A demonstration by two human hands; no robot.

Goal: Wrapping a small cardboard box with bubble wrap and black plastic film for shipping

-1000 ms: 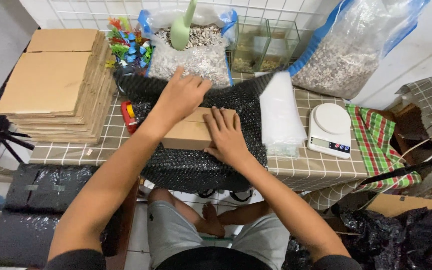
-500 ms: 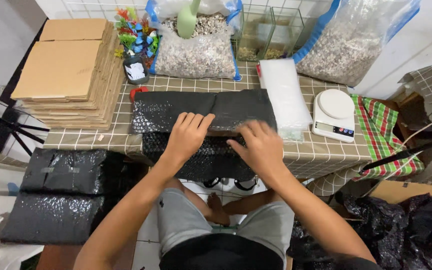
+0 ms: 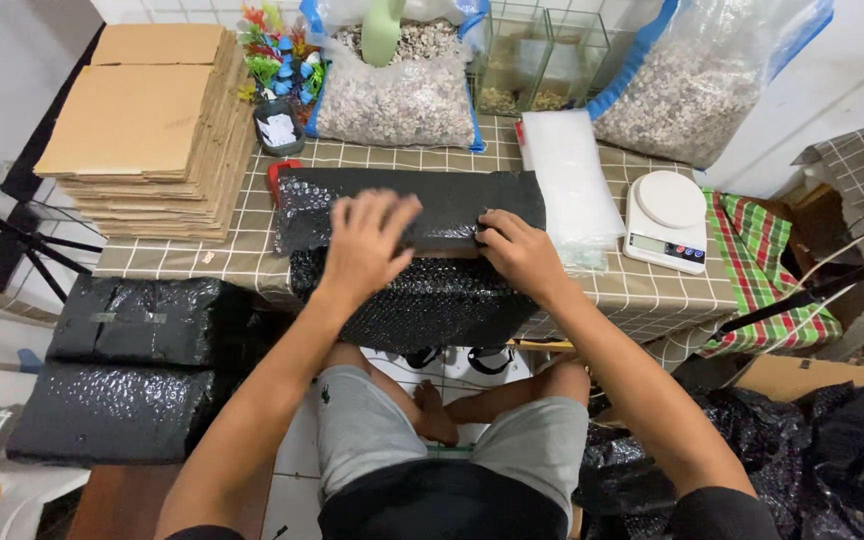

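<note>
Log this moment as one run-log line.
left hand: flat on black bubble wrap | right hand: pressing the wrap's right part | wrap: covers parcel, hangs over table edge | scale: right, untouched

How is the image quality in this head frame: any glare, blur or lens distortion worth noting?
Head view: even indoor light with soft shadows; small glints on the black bubble wrap under the left hand and right hand; both hands look reasonably sharp; wide-angle bending shows at the edges, where the cardboard stack leans outward.
</note>
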